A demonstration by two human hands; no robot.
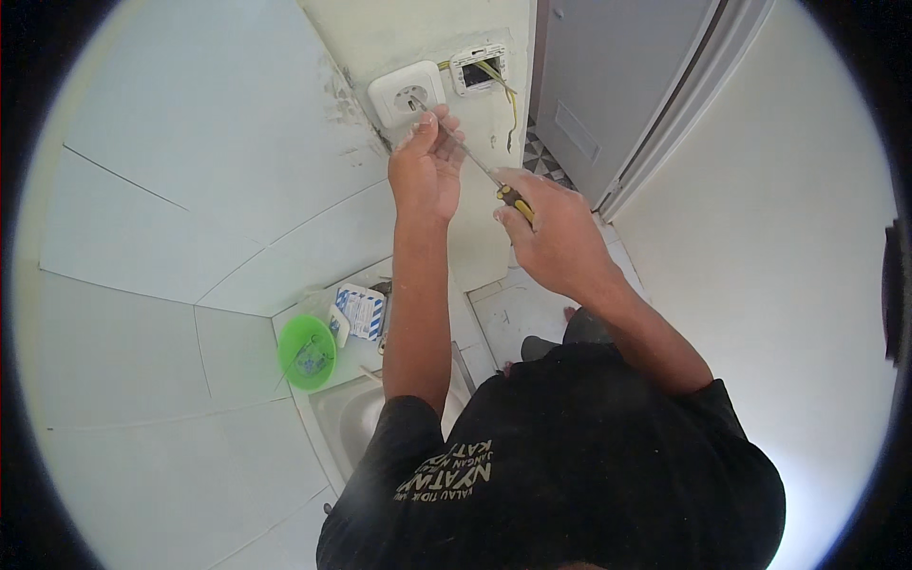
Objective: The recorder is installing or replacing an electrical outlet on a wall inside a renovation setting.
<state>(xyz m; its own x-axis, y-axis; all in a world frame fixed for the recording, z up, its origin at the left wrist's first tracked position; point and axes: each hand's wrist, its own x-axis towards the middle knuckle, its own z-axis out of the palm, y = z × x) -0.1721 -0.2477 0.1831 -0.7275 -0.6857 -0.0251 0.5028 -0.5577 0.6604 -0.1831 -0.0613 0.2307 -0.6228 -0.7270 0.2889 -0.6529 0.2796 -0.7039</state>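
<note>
A white round-faced socket (pixel 388 93) is on the wall at the top middle, with a screwdriver (pixel 515 202) reaching up toward its centre. My right hand (pixel 560 237) grips the yellow-and-black handle. Just below the socket, my left hand (pixel 427 163) has its fingers curled around the upper shaft, close to the tip, which is too small to make out clearly. Right of the socket, a wall box (pixel 480 72) is uncovered, with yellow-green and dark wires (pixel 513 119) hanging out of it.
Below left, a green bowl (pixel 296 351), papery blue-striped packaging (pixel 363 309) and small items rest on a white tiled counter (pixel 302 394) beside a steel sink (pixel 337 413). A grey door (pixel 627 76) stands at top right; tiled walls surround the left side, a plain wall the right.
</note>
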